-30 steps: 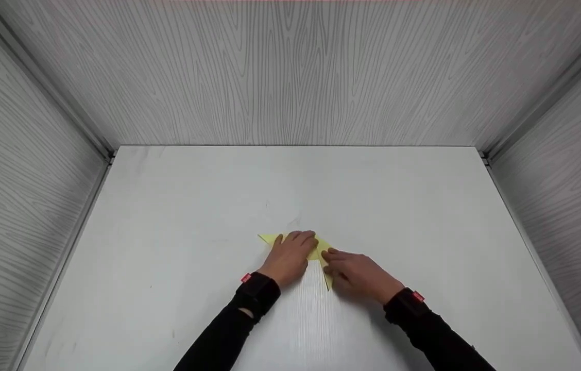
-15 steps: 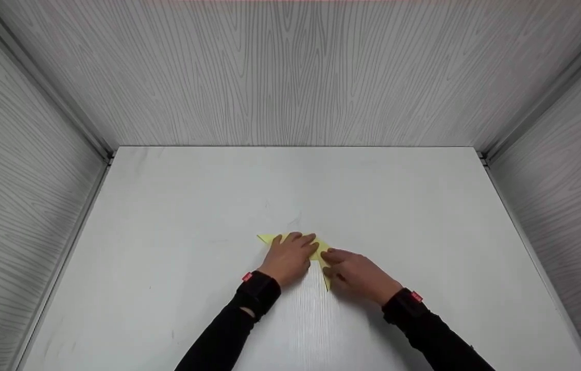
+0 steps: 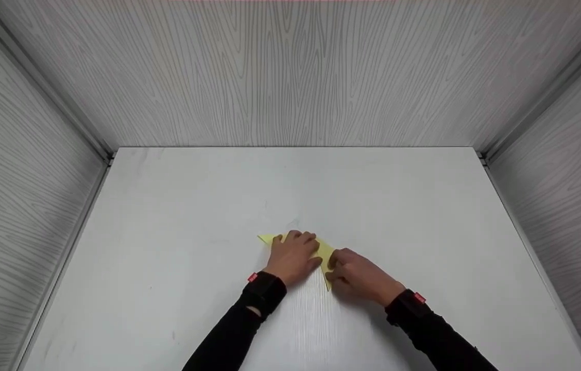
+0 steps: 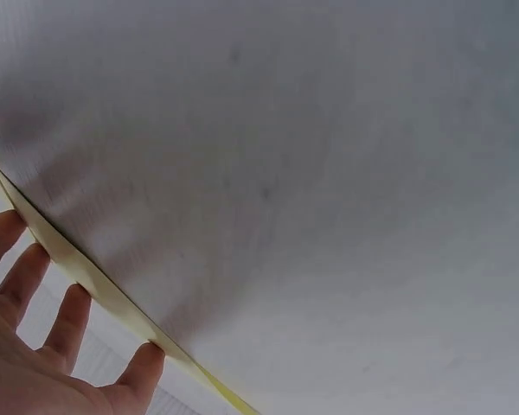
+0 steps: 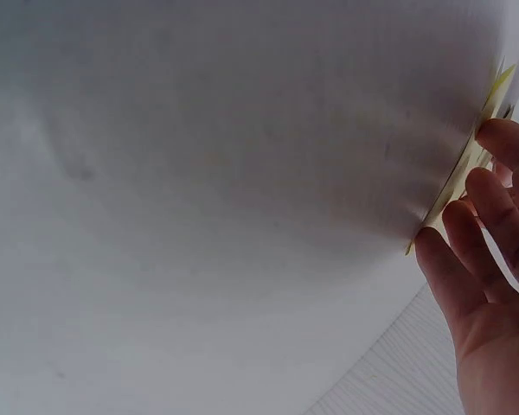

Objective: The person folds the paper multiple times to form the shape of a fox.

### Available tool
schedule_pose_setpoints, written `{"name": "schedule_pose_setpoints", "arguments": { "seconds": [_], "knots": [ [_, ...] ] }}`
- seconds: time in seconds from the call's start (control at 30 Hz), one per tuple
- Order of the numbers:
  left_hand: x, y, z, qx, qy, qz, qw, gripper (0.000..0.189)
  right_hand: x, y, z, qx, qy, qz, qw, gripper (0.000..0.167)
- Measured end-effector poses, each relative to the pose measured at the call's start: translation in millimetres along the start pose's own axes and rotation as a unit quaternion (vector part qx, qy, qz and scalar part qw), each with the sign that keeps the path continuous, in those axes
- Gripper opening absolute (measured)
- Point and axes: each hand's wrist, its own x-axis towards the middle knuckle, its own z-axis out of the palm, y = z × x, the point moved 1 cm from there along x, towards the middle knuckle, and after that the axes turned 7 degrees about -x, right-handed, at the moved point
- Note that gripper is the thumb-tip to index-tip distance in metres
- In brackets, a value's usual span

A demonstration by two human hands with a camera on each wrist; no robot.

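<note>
A piece of folded yellow paper (image 3: 325, 252) lies on the white table, one pointed end at left and another toward the person. Across its middle rests my left hand (image 3: 291, 260), fingers spread, the tips pressing on the sheet. In the left wrist view, fingertips (image 4: 80, 292) touch the paper (image 4: 99, 281), seen nearly edge-on. My right hand (image 3: 362, 274) is at the paper's right side, fingers bent, tips on its edge. The right wrist view has the fingers (image 5: 454, 277) fairly straight, touching the paper (image 5: 499, 82). Both hands cover parts of the sheet.
The white table (image 3: 167, 206) spreads around the paper. Grey wood-grain panels rise at the back (image 3: 290, 77), left (image 3: 17, 196) and right (image 3: 568, 196). Black bands with red tags, one a left band (image 3: 265, 292), circle both wrists over black sleeves.
My right fingers have moved slightly right, toward the flap's outer edge, and bent more. The left hand shifts a little, its thumb now reaching further right. The paper stays nearly in place.
</note>
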Motion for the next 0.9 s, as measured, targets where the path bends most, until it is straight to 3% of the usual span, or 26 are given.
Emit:
{"name": "schedule_pose_setpoints", "arguments": {
  "seconds": [0.17,0.43,0.57,0.7,0.77,0.9],
  "knots": [
    [3.1,3.1,3.7,0.005,0.003,-0.005,1.0000,0.043,-3.0,0.8,0.8,0.007,0.002,0.006,1.0000,0.012],
    [2.8,5.4,1.4,0.008,0.004,-0.013,0.9999,0.048,-2.7,9.8,-4.0,0.047,-0.046,0.020,0.9977,0.015],
    [2.7,4.9,1.5,0.013,0.006,-0.011,0.9998,0.048,5.9,19.5,-8.4,0.118,-0.017,0.083,0.9895,0.022],
    [2.1,4.9,1.3,0.003,0.004,-0.009,0.9999,0.048,20.8,27.8,-12.6,0.172,0.061,0.192,0.9642,0.015],
    [1.6,4.9,0.5,-0.007,0.006,-0.010,0.9999,0.046,29.7,29.9,-14.5,0.175,0.080,0.241,0.9513,0.011],
    [0.7,6.0,1.4,-0.022,0.010,-0.012,0.9997,0.042,46.5,32.7,-14.6,0.141,0.058,0.293,0.9438,0.005]
  ]
}}
